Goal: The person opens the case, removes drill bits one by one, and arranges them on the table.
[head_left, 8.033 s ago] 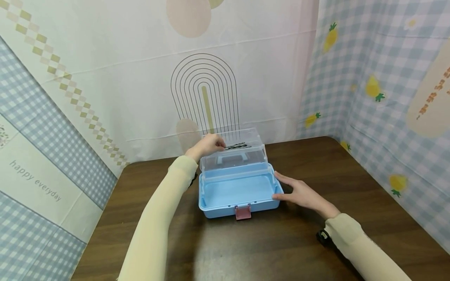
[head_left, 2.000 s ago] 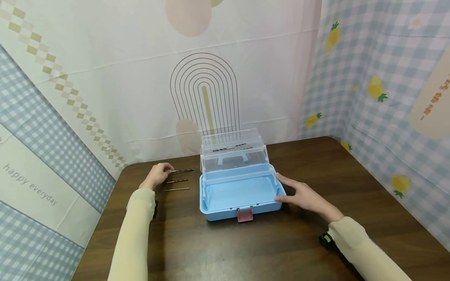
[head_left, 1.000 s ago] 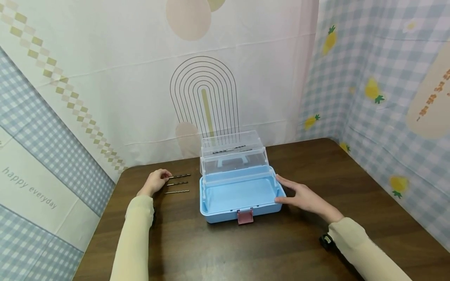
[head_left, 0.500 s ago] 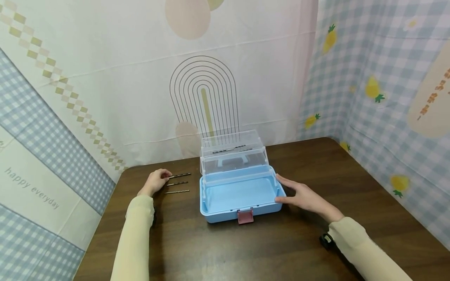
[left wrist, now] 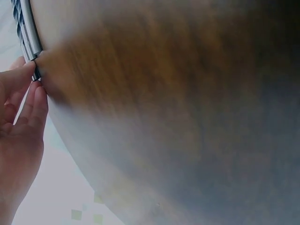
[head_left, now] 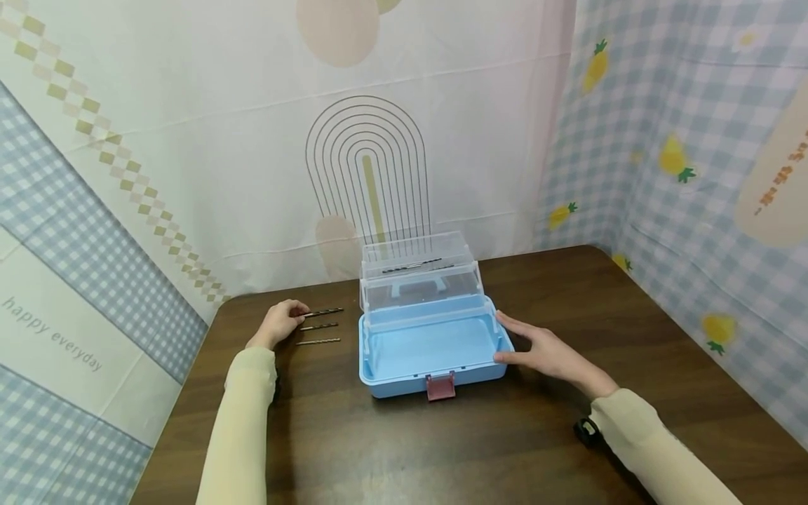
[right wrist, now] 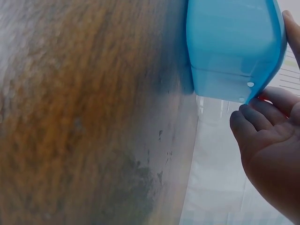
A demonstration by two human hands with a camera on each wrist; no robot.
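At the left of the table, my left hand (head_left: 279,322) pinches the shank end of a dark drill bit (head_left: 324,312) between thumb and fingers. In the left wrist view that drill bit (left wrist: 31,33) shows at the upper left edge, partly cut off. Two thinner drill bits, a dark one (head_left: 319,326) and a paler one (head_left: 318,341), lie in front of it. My right hand (head_left: 546,356) grips the right end of a blue toolbox (head_left: 432,347), thumb at the front corner. From the right wrist, its fingers (right wrist: 243,124) curl at the corner of the toolbox (right wrist: 234,42).
The toolbox's clear folding trays (head_left: 419,287) are raised at the back. More drill bits (head_left: 412,266) lie in the upper tray. A reddish latch (head_left: 440,386) hangs from the toolbox's front. The brown table (head_left: 391,449) ends at printed cloth walls (head_left: 492,140).
Eight seconds ago my left hand was at the drill bits in the upper tray; now it is at the table's left. Lately its drill bit shifted slightly toward me. The right hand stays put.
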